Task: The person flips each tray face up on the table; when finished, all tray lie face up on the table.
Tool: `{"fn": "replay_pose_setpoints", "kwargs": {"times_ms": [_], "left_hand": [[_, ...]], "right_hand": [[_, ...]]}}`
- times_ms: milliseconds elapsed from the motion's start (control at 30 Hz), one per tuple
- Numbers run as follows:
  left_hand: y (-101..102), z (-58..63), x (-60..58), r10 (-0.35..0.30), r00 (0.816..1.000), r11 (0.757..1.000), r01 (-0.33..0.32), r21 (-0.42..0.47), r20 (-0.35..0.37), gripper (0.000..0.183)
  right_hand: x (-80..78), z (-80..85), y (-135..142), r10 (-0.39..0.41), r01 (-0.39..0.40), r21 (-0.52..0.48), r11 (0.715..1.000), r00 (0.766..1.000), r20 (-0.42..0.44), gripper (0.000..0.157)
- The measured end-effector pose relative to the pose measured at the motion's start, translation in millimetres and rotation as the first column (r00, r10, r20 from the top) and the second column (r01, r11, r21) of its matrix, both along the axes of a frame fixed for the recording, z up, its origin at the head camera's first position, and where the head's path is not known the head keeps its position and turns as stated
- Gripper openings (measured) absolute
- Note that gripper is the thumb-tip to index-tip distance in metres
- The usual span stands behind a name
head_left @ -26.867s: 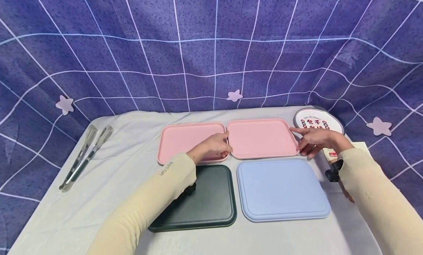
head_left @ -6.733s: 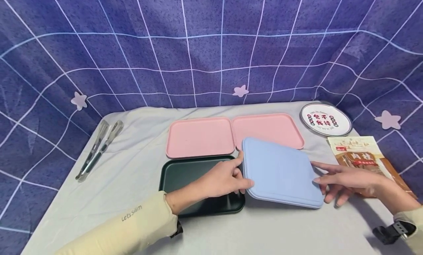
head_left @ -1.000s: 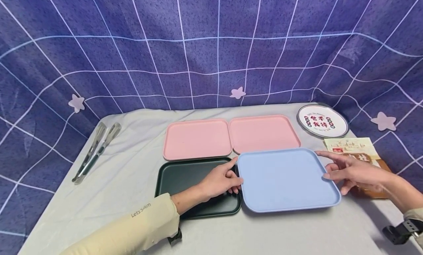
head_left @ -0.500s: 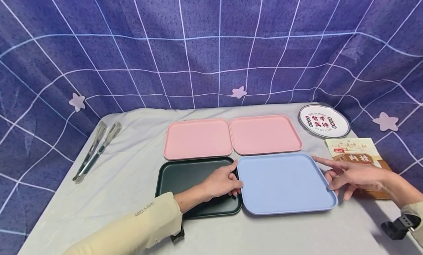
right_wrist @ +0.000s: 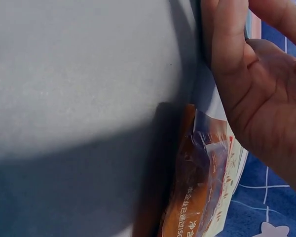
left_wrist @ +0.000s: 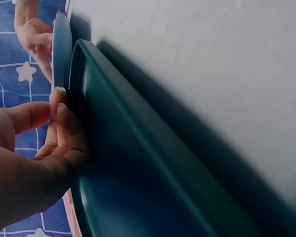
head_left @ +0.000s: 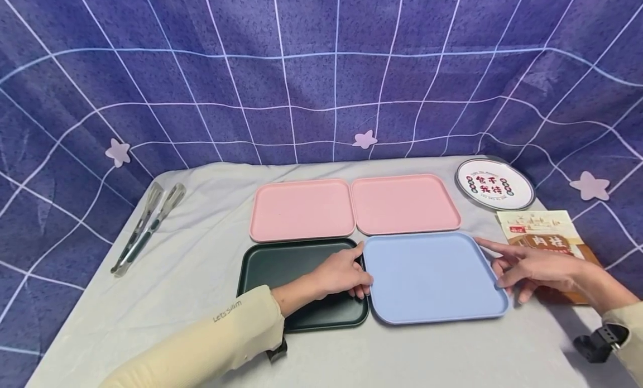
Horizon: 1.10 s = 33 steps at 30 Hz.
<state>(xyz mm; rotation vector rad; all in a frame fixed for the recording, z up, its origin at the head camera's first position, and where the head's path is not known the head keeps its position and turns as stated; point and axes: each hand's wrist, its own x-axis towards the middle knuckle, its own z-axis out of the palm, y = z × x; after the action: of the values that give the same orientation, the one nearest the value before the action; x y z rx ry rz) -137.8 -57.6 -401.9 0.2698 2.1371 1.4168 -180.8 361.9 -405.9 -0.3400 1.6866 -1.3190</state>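
A light blue tray (head_left: pixel 434 276) lies face up at the front right, its left edge beside the dark green tray (head_left: pixel 301 268). My left hand (head_left: pixel 339 273) reaches across the green tray and pinches the blue tray's left rim between thumb and fingers. In the left wrist view, that hand (left_wrist: pixel 44 143) is at the blue tray's edge (left_wrist: pixel 62 49). On the opposite side my right hand (head_left: pixel 537 268) grips the right rim, thumb on the edge and index finger stretched to the far corner. Two pink trays, a left one (head_left: pixel 303 210) and a right one (head_left: pixel 406 204), lie behind.
A round plate (head_left: pixel 494 184) with red lettering is at the back right. Beside my right hand lies a brown and cream food packet (head_left: pixel 547 237). Metal tongs (head_left: pixel 148 229) rest on the far left of the white cloth (head_left: pixel 201 209). A purple grid curtain (head_left: pixel 321 81) hangs behind.
The blue tray, underside up and tilted several seconds ago, is turned face up and lowered beside the green tray. The green tray also turned over earlier. Both hands stay on the blue tray.
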Motion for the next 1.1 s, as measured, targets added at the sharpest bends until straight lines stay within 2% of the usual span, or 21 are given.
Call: {"fn": "replay_pose_setpoints", "kwargs": {"times_ms": [200,367,633,1100], "left_hand": [[-1,1.3,-3.2,-0.011,0.998,0.999,0.008,0.037,0.064,0.089],[-1,0.5,-4.5,-0.011,0.996,0.999,0.007,0.048,0.083,0.09],[-2,2.1,-5.3,-0.022,0.995,0.998,0.017,0.056,0.096,0.089],[0,1.0,-5.1,-0.024,0.996,0.999,0.02,0.047,0.087,0.09]], "right_hand": [[-0.4,2.6,-3,-0.009,0.009,0.023,1.0,1.0,-0.015,0.103],[-0.1,3.9,-4,-0.005,0.007,0.046,0.999,0.999,-0.043,0.103],[1.3,6.1,-7,-0.005,0.012,0.081,0.997,0.997,-0.081,0.106],[2.4,6.3,-10,-0.019,0.027,0.095,0.995,0.997,-0.08,0.107]]}}
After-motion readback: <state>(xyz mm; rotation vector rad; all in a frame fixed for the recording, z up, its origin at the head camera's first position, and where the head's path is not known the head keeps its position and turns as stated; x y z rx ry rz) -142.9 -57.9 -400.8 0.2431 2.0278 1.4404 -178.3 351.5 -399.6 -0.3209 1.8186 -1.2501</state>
